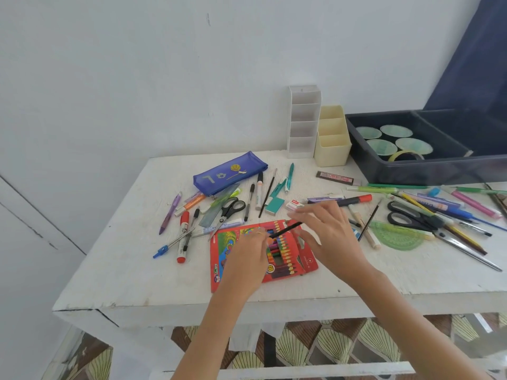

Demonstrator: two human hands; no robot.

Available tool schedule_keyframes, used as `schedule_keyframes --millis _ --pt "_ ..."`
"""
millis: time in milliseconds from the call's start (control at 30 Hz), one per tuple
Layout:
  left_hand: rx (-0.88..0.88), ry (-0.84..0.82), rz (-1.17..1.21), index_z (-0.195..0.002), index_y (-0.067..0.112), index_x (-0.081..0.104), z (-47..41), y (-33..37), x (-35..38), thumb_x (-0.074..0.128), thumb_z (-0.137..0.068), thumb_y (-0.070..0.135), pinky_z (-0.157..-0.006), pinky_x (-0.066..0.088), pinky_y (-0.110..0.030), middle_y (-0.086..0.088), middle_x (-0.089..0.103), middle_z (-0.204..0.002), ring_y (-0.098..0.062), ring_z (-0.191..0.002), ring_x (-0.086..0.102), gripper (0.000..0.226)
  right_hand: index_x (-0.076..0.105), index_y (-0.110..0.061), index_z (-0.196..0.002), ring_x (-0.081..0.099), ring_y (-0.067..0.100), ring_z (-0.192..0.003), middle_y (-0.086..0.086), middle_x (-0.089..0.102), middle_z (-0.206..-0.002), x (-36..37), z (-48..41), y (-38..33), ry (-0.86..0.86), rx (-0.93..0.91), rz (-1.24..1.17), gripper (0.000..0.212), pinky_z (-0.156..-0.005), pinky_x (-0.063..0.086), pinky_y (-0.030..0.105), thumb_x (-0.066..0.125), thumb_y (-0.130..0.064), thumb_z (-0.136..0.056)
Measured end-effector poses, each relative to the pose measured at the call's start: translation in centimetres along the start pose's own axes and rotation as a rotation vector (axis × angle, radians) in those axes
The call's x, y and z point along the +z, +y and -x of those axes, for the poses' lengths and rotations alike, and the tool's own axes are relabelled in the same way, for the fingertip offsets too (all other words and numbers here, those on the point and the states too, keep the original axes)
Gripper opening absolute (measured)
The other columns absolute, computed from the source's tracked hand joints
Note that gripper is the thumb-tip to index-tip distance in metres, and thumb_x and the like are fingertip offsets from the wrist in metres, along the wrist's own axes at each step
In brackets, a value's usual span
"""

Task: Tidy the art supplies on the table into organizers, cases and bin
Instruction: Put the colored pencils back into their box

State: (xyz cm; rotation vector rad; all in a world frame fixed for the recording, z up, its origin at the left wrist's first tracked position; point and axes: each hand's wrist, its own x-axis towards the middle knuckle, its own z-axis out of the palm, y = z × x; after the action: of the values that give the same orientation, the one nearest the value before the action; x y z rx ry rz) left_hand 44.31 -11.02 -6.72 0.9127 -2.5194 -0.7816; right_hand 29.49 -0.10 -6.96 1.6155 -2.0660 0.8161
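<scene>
An open red crayon box (pixel 307 263) lies at the table's front middle, with several crayons (pixel 275 249) in rows inside. My left hand (pixel 247 253) rests on the box's left half and pinches the lower end of a black crayon (pixel 286 229), which slants up to the right above the rows. My right hand (pixel 329 234) hovers over the box's right side. Its fingers are stretched out near the crayon's upper end, and the thumb is below it. A blue pencil case (pixel 230 172), a white tiered organizer (pixel 303 122), a cream organizer (pixel 332 135) and a dark bin (pixel 428 171) stand further back.
Pens, markers, a ruler and scissors (pixel 231 208) lie scattered left of the box. More pens, large scissors (pixel 411 216) and a green protractor (pixel 397 237) lie to the right. The bin holds green lids and a tape roll (pixel 406 154). An eraser (pixel 294 205) lies just behind my right hand.
</scene>
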Motion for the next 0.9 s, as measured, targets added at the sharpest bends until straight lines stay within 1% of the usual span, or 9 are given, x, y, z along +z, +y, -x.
schedule_keyframes --millis 67,133,233,333,433,567,667,833,900 --pt "0.03 -0.026 0.027 -0.127 0.013 0.054 0.1 1.0 0.3 0.038 -0.101 0.025 -0.094 0.041 -0.028 -0.004 0.058 -0.126 -0.016 -0.115 0.051 0.033 0.072 -0.017 -0.096 0.048 0.017 -0.09 -0.005 0.067 -0.089 0.1 0.5 0.6 0.012 -0.046 0.007 0.018 -0.08 0.037 0.029 0.073 -0.016 -0.078" --pt "0.061 -0.052 0.021 -0.125 0.014 0.055 0.1 1.3 0.8 0.039 -0.101 0.027 -0.105 0.032 -0.029 -0.002 0.054 -0.133 -0.017 -0.126 0.044 0.032 0.074 -0.015 -0.088 0.046 0.014 -0.085 -0.004 0.066 -0.08 0.0 1.3 1.6 0.007 0.001 -0.048 0.016 -0.076 0.034 0.026 0.076 -0.01 -0.073" --pt "0.109 -0.018 -0.097 -0.139 0.02 0.043 0.0 0.4 1.0 0.034 -0.101 0.034 -0.116 0.001 -0.027 0.005 0.032 -0.151 -0.01 -0.142 0.02 0.041 0.075 -0.01 -0.084 0.049 0.02 -0.08 -0.001 0.067 -0.077 -1.2 2.3 3.5 0.016 0.132 -0.082 0.016 -0.072 0.04 0.031 0.075 -0.001 -0.071" --pt "0.026 -0.025 -0.131 -0.144 0.02 0.033 -0.3 -1.6 1.1 0.028 -0.102 0.031 -0.117 0.003 -0.028 0.003 0.029 -0.153 -0.009 -0.143 0.016 0.044 0.074 -0.004 -0.087 0.048 0.024 -0.077 0.005 0.066 -0.077 -3.0 3.2 5.8 0.028 0.247 -0.031 0.019 -0.069 0.038 0.033 0.071 0.008 -0.072" --pt "-0.057 -0.104 -0.226 -0.149 0.016 0.018 -0.1 -3.3 1.7 0.022 -0.103 0.029 -0.116 -0.002 -0.03 0.0 0.014 -0.157 -0.014 -0.146 0.002 0.047 0.075 -0.004 -0.088 0.046 0.024 -0.079 0.006 0.065 -0.078 -4.2 4.4 7.7 0.0 0.332 0.062 0.021 -0.069 0.038 0.034 0.071 0.009 -0.072" --pt "-0.057 -0.1 -0.371 -0.15 0.015 0.004 0.2 -4.1 2.7 0.016 -0.104 0.028 -0.115 -0.008 -0.031 -0.002 0.001 -0.158 -0.018 -0.145 -0.009 0.05 0.076 -0.006 -0.086 0.047 0.025 -0.074 0.005 0.064 -0.074 -3.3 5.2 7.7 -0.06 0.313 0.108 0.024 -0.062 0.04 0.035 0.075 0.009 -0.067" --pt "-0.037 -0.073 -0.362 -0.15 0.016 0.005 0.5 -4.3 3.0 0.015 -0.103 0.03 -0.114 -0.01 -0.03 0.0 0.001 -0.158 -0.016 -0.145 -0.01 0.049 0.076 -0.008 -0.08 0.052 0.027 -0.073 0.002 0.063 -0.071 -1.7 5.4 6.6 -0.084 0.267 0.051 0.026 -0.061 0.044 0.039 0.077 0.011 -0.063" --pt "-0.031 -0.075 -0.262 -0.149 0.018 0.01 0.4 -4.5 2.9 0.019 -0.103 0.029 -0.114 -0.009 -0.029 0.002 0.005 -0.158 -0.014 -0.145 -0.007 0.048 0.077 -0.014 -0.079 0.054 0.024 -0.067 -0.001 0.06 -0.069 1.1 4.9 2.9 -0.167 0.203 0.005 0.03 -0.059 0.042 0.033 0.082 0.008 -0.059" --pt "-0.029 -0.08 -0.268 -0.149 0.019 0.009 0.4 -4.6 2.8 0.019 -0.103 0.029 -0.114 -0.009 -0.029 0.003 0.005 -0.158 -0.014 -0.145 -0.008 0.048 0.077 -0.013 -0.082 0.051 0.024 -0.069 0.0 0.057 -0.072 2.2 4.6 1.8 -0.178 0.238 -0.064 0.024 -0.06 0.042 0.033 0.079 0.005 -0.065"
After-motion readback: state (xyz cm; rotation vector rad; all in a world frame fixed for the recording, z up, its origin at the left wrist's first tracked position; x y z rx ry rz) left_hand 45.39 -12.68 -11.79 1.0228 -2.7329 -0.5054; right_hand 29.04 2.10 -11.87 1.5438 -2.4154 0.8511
